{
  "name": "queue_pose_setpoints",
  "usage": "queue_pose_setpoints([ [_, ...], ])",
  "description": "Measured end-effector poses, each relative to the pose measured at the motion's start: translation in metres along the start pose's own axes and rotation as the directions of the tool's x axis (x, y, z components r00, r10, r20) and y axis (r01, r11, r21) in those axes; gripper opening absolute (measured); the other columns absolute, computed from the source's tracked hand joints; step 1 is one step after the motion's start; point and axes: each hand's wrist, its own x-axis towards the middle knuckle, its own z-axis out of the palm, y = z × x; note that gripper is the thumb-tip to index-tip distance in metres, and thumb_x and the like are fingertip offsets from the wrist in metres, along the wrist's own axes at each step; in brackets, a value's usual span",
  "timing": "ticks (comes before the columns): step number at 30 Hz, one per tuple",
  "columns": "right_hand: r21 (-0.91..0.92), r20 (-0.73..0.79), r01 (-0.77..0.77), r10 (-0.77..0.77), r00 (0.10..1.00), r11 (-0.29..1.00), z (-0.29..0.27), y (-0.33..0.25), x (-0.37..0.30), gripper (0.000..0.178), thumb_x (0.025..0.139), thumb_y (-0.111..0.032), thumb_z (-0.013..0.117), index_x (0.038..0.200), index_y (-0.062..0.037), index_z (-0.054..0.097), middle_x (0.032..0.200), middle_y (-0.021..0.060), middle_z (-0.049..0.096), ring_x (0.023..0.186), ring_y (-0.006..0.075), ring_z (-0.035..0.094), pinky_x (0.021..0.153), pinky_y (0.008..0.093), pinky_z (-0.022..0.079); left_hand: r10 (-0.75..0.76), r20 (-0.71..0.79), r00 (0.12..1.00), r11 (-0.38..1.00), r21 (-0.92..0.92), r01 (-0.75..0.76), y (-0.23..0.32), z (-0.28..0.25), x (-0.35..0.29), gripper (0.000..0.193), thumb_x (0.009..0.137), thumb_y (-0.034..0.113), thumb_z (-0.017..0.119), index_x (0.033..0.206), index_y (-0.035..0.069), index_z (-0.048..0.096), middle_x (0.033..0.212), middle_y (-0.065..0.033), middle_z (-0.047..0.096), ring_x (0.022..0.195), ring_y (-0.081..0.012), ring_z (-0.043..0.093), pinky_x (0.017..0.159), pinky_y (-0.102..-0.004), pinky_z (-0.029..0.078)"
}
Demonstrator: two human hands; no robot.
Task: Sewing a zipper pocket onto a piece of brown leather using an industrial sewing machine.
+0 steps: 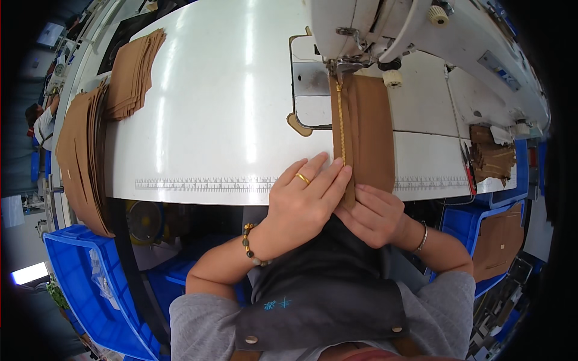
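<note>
A brown fabric piece (374, 132) lies under the sewing machine's presser foot (340, 67) and stretches toward me. Along its left part runs a gold-toothed zipper (342, 123), straight from the foot. My left hand (310, 192) grips the zipper side near the table's front edge; its fingertips press on top, and its thumb is hidden. My right hand (376, 216) pinches the near end of the fabric between thumb and fingers, just right of the left hand. A folded strip of the fabric reaches past the table edge between both hands.
Stacks of brown fabric pieces (84, 159) stand at the left table edge. Red-handled scissors (468, 171) lie at right beside small brown pieces (490, 159). Blue bins (90, 289) flank me. A ruler strip (205, 184) runs along the front edge. Another person (43, 126) is far left.
</note>
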Motion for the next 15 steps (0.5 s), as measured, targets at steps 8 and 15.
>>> queue_pose_setpoints([
  [8,0.080,0.019,0.051,-0.053,0.998,0.995,-0.012,-0.003,0.001,0.016,0.081,-0.016,0.084,0.091,-0.0062,0.076,0.087,0.0036,0.070,0.085,0.0202,0.072,0.083,0.0327,0.062,-0.008,0.056,0.998,1.000,0.023,0.006,0.004,-0.001,-0.003,0.047,0.071,0.018,0.078,0.117,0.009,0.078,0.122,-0.0054,0.075,0.107,-0.0233,0.070,0.093,-0.0428,0.058],
  [15,0.099,0.098,-0.116,0.106,0.989,0.988,-0.022,0.064,0.038,0.026,0.086,-0.024,0.083,0.101,-0.0061,0.072,0.100,0.0064,0.069,0.088,0.0254,0.070,0.077,0.0338,0.060,-0.006,0.131,0.991,0.997,0.078,-0.005,0.007,-0.004,-0.004,0.056,0.067,0.024,0.081,0.121,0.010,0.078,0.128,-0.0045,0.073,0.103,-0.0207,0.068,0.097,-0.0437,0.055],
])
